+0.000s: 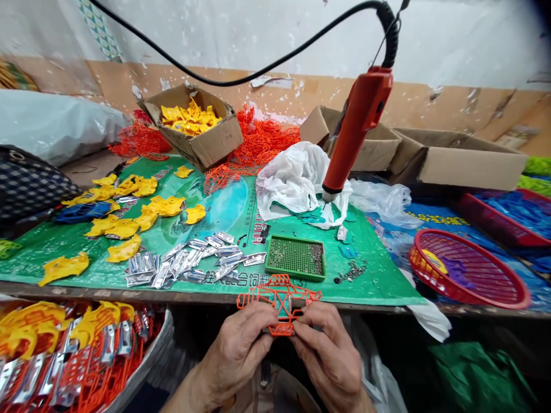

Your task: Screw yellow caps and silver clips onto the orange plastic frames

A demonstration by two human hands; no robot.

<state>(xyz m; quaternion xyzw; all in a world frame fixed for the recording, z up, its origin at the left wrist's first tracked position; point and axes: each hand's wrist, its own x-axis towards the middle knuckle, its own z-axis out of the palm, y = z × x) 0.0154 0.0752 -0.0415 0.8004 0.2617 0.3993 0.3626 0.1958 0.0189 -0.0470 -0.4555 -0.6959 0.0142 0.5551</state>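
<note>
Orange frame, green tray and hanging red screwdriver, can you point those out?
Orange frame [282, 329], head view: its lower end.
Green tray [295, 275], head view: its front wall.
Red screwdriver [356, 133], head view: middle of its body.

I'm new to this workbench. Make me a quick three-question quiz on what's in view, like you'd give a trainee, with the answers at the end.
1. Multiple choice: What do the left hand and the right hand hold between them?
A) a purple piece
B) an orange lattice frame
C) a red basket

2. True or false: The right hand is gripping the red power tool.

3. Fill the gap: The leftmost cardboard box holds ____ pieces.

Key:
1. B
2. False; the tool hangs above the bench, with neither hand on it.
3. yellow
</note>
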